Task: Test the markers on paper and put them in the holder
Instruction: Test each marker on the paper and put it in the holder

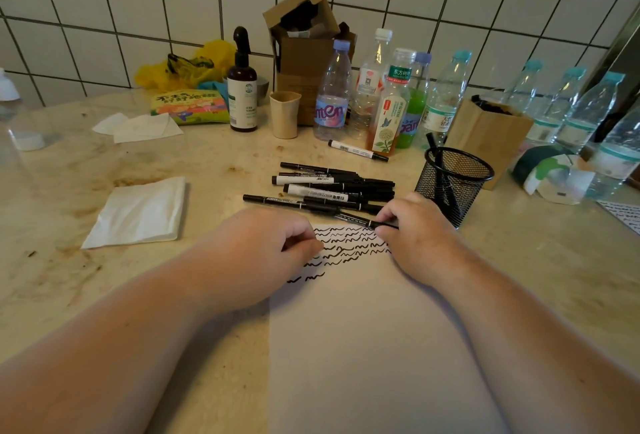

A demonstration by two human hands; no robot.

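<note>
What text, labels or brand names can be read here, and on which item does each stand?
"nten", partial: clear bottle label.
"东方树叶": green-labelled bottle.
"白板笔": marker in the pile.
Yellow snack packet: large characters, blurred.
Brown spray bottle and lone marker: print too small.

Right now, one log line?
right hand: grips black marker | left hand: on white paper | black mesh holder: two markers
</note>
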